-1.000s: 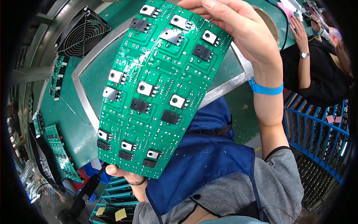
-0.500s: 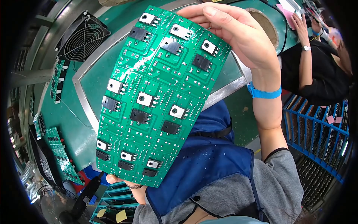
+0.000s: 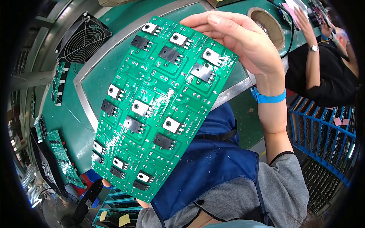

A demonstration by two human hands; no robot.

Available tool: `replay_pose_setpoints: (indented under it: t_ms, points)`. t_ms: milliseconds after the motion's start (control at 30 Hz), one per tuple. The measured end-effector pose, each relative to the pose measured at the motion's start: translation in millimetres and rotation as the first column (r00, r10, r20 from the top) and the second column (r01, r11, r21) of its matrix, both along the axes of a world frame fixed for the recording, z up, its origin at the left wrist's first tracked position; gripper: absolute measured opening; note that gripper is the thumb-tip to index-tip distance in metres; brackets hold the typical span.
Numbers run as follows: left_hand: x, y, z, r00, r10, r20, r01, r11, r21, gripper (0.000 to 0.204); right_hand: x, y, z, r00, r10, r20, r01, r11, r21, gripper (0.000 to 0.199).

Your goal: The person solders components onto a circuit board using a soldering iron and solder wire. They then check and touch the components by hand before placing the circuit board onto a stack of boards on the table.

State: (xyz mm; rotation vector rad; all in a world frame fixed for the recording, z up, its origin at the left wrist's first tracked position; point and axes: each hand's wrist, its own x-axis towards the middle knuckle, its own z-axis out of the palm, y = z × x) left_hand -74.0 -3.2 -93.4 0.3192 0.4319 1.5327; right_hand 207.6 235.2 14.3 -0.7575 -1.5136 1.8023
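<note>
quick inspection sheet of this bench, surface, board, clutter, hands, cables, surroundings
surface: green worktop with a metal rim, under the raised board.
job's things: large green circuit board, held up tilted, rows of black and silver parts on it.
clutter: more green boards at the left edge; round dish at the top.
hands: right hand grips the board's top edge, blue wristband on the wrist; left hand mostly hidden under the bottom edge.
cables: black cable by the dish.
surroundings: fan at upper left; blue rack at right; another person's arm at upper right.
</note>
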Motion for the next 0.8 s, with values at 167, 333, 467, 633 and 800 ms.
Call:
replay_pose_setpoints:
  t_ms: [167,333,467,633,800]
  points:
    - [0,0,1,1.000,-0.004,-0.004,0.004,1.000,-0.004,0.078,0,-2,-2,0.999,0.002,-0.043,-0.005,0.998,-0.062,0.042]
    - [1,-2,0,1.000,-0.007,-0.011,0.007,1.000,-0.006,0.078,4,-5,-3,0.998,0.026,-0.056,-0.031,0.996,-0.078,0.041]
    - [0,-2,1,1.000,-0.009,-0.016,0.009,1.000,-0.005,0.078,5,-7,-3,0.997,0.036,-0.063,-0.042,0.995,-0.085,0.041]
    - [-2,-3,1,1.000,0.002,-0.024,-0.002,1.000,-0.005,0.078,6,-9,-3,0.999,0.040,-0.024,-0.041,0.999,-0.021,0.051]
    - [-5,-9,3,0.999,0.028,-0.037,-0.028,1.000,-0.004,0.078,7,-12,-2,0.999,0.037,-0.022,-0.037,0.999,-0.023,0.051]
